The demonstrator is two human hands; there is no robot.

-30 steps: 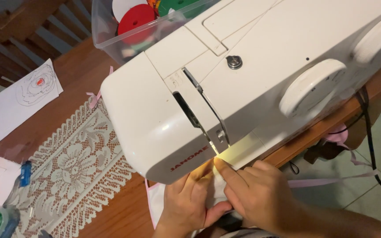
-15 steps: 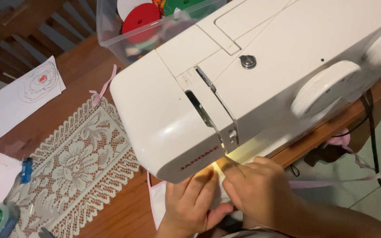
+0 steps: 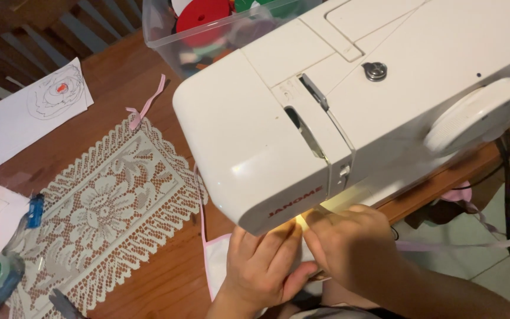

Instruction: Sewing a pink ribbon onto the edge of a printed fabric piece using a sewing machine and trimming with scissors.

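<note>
Head view: while you lean over the white sewing machine (image 3: 326, 106), both your hands sit under its lit head
Left hand (image 3: 264, 266): fingers flat, pressing the white fabric (image 3: 216, 263) onto the wooden table (image 3: 166, 277); not gripping
Right hand (image 3: 349, 242): fingers bent onto the same fabric beside the needle area; actual grip hidden
Nearby: lace runner (image 3: 107, 207) lies left; clear plastic bin (image 3: 208, 35) behind

Single head view, steeply down, close over sewing machine (image 3: 349, 106).
</note>
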